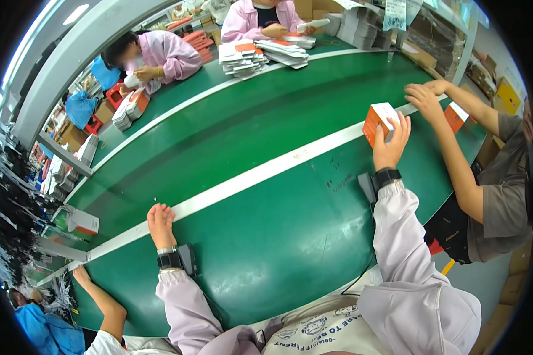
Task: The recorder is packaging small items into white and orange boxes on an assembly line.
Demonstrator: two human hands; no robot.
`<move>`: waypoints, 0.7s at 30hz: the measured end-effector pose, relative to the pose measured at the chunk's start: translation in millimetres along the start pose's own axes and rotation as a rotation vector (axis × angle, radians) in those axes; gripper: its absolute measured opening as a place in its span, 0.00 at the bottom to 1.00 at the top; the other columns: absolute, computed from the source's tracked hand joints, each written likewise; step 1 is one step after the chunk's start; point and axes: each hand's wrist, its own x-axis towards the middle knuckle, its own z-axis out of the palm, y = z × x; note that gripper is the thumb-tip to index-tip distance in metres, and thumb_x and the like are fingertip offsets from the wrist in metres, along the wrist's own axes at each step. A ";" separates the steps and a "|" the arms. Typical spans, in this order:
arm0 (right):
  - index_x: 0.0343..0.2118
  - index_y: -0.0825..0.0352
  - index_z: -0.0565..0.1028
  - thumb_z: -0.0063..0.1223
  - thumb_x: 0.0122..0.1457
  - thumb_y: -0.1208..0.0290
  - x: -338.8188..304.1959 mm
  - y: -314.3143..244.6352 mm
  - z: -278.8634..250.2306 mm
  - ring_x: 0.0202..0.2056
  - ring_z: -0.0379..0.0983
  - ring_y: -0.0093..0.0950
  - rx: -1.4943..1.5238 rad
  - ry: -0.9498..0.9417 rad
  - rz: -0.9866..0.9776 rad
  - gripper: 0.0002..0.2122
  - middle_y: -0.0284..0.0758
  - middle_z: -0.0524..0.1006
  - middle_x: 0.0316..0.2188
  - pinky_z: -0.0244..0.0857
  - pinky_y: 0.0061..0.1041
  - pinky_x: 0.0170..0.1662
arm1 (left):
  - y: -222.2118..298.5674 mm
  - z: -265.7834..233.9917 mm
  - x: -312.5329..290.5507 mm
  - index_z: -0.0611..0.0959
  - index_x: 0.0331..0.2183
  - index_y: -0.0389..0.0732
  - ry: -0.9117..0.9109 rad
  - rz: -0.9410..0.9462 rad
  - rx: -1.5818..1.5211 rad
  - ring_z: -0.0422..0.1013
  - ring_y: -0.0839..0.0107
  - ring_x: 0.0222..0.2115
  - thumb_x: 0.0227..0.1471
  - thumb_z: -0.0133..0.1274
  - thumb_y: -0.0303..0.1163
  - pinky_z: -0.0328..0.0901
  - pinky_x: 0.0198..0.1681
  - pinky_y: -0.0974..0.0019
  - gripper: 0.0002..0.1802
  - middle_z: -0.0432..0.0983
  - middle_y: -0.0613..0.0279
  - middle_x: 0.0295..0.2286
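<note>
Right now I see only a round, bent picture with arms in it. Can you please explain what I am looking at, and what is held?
The picture comes from a wide camera worn on a person's head, looking down, so straight edges bend. The two pale-sleeved arms from below are that person's own. The right hand has its grip on a small orange and white box. The left hand rests empty on the green belt, by its white stripe. Other workers sit around; one at the right touches another orange box. Stacks of flat cartons lie at the far side.

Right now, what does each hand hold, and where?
The right hand grips the orange-and-white box at its near side. The left hand holds nothing.
</note>
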 end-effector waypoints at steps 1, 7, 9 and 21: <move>0.29 0.66 0.68 0.50 0.46 0.76 0.5 -10.6 -3.8 0.45 0.60 0.38 0.126 -0.024 -0.004 0.06 0.40 0.69 0.36 0.53 0.32 0.48 | 0.3 2.3 -0.5 0.68 0.38 0.39 -0.004 0.007 -0.010 0.66 0.73 0.34 0.50 0.47 0.36 0.63 0.37 0.69 0.14 0.68 0.61 0.35; 0.28 0.67 0.69 0.48 0.47 0.77 -28.1 -16.2 11.2 0.30 0.66 0.24 0.709 -0.435 0.129 0.04 0.34 0.70 0.27 0.61 0.19 0.34 | -0.1 14.8 -6.6 0.72 0.33 0.39 -0.039 0.021 0.196 0.66 0.75 0.32 0.50 0.46 0.36 0.63 0.34 0.72 0.11 0.70 0.62 0.32; 0.27 0.67 0.70 0.49 0.48 0.75 -46.2 -1.4 27.6 0.26 0.65 0.19 0.796 -0.698 0.426 0.04 0.31 0.70 0.23 0.60 0.17 0.31 | 0.0 18.0 -5.2 0.72 0.32 0.39 -0.042 0.023 0.193 0.66 0.75 0.31 0.50 0.46 0.35 0.63 0.34 0.73 0.10 0.70 0.63 0.31; 0.26 0.67 0.71 0.49 0.50 0.69 -51.7 -18.0 25.0 0.24 0.64 0.16 0.670 -1.151 0.410 0.06 0.27 0.70 0.20 0.60 0.16 0.29 | -0.1 14.0 -3.3 0.72 0.31 0.39 -0.063 0.040 0.226 0.66 0.77 0.30 0.50 0.45 0.34 0.63 0.33 0.75 0.09 0.71 0.64 0.30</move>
